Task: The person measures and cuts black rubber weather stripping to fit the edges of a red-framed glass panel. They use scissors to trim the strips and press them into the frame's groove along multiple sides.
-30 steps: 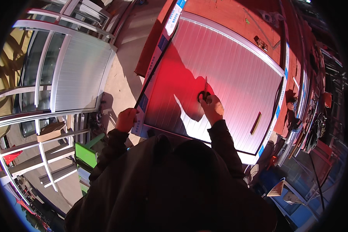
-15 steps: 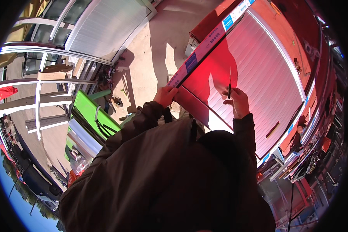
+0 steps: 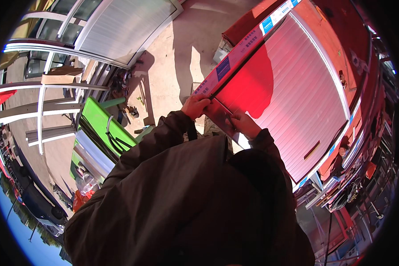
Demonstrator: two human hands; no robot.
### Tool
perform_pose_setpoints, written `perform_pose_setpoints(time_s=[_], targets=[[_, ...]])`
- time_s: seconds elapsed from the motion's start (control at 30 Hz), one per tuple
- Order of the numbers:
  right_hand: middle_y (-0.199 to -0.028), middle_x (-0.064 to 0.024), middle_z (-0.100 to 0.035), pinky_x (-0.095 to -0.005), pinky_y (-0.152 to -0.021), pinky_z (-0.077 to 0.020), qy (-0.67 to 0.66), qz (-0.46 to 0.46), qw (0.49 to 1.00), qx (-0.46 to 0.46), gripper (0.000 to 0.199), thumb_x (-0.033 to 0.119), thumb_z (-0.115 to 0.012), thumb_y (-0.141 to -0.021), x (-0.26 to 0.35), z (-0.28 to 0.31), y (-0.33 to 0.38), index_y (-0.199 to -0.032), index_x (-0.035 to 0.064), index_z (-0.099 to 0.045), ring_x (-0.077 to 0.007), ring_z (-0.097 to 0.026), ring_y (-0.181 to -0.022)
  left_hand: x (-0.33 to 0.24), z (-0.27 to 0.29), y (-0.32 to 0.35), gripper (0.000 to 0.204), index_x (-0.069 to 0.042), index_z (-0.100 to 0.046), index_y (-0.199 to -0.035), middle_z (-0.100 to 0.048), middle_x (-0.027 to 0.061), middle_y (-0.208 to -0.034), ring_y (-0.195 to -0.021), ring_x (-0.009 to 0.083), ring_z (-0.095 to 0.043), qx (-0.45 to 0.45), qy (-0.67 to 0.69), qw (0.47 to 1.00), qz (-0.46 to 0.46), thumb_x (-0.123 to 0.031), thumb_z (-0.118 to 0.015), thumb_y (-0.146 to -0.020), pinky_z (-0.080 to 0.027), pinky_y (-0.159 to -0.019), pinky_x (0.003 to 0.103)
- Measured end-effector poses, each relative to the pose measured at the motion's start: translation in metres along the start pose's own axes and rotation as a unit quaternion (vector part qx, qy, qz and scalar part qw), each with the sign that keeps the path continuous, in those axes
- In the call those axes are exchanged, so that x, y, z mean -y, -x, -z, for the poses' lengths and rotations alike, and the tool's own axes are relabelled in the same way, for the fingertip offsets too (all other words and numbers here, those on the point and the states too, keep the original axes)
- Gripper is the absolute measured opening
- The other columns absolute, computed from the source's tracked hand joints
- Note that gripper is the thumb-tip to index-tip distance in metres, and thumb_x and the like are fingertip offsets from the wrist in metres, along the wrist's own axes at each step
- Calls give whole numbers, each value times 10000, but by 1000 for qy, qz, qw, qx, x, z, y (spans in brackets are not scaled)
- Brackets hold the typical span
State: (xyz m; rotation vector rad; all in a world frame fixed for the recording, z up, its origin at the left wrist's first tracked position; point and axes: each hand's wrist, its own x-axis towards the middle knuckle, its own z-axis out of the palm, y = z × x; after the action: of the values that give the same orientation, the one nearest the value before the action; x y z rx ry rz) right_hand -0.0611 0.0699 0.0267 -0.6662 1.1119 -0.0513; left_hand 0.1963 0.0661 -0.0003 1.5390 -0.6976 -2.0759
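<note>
A framed panel (image 3: 297,97) with a ribbed face lies in front of me, tinted red by the light. My left hand (image 3: 196,107) is closed on the near-left corner of its frame (image 3: 235,55), where the long side carries printed protective film. Close by, my right hand (image 3: 246,124) is closed on a slim screwdriver-like tool (image 3: 221,105), its thin shaft angled toward that same corner. Most of the tool's handle is hidden in my fingers. Whether the tip touches the frame I cannot tell.
A green table (image 3: 103,128) with black strips on it stands to the left. Beyond it are white metal frames (image 3: 42,106) and a large white ribbed panel (image 3: 124,26). Metal profiles and cables (image 3: 341,199) lie at the right. A short dark strip (image 3: 311,150) rests on the panel.
My right hand has moved left and down to the frame's corner, and the tool has swung from pointing up to pointing at that corner. My left hand stays at the corner.
</note>
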Motion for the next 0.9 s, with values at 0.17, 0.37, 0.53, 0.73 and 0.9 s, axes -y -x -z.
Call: perform_pose_setpoints(time_s=[0.17,0.37,0.53,0.73,0.9], targets=[[-707,-18,-611,-260,-543,-509,73,9,997,30,338,354,-667,-945,31,-2,2,-898,21,-638,-120,-628,-593,3,-2,0,202,-42,-653,-1069,-595,8,-716,-495,71,-468,43,81,995,28,-189,-550,-977,-365,-446,228],[-729,-9,-608,-252,-541,-488,90,6,993,76,319,349,-656,-957,29,5,-7,-931,32,-638,-104,-606,-598,1,-3,4,289,-75,-630,-1230,-594,5,-709,-485,64,-453,38,109,992,40,-185,-557,-973,-340,-434,219],[-734,0,-601,-248,-544,-480,112,2,989,93,306,345,-650,-964,35,10,-9,-977,40,-630,-96,-590,-601,-8,-5,9,275,-82,-637,-1210,-590,-1,-690,-473,61,-443,22,89,995,51,-187,-567,-966,-324,-423,219],[-736,-2,-592,-245,-527,-470,107,15,990,94,286,329,-625,-984,38,10,-7,-979,43,-634,-89,-571,-583,-4,3,4,186,-60,-668,-1043,-586,0,-679,-459,66,-440,31,81,995,39,-194,-559,-973,-328,-420,221],[-784,-59,-621,-329,-641,-518,259,86,960,-66,285,291,-737,-871,14,14,-2,-942,34,-638,-180,-618,-689,-7,14,8,222,-28,-666,-1051,-582,3,-710,-467,67,-449,9,64,998,19,-200,-545,-981,-349,-434,227]])
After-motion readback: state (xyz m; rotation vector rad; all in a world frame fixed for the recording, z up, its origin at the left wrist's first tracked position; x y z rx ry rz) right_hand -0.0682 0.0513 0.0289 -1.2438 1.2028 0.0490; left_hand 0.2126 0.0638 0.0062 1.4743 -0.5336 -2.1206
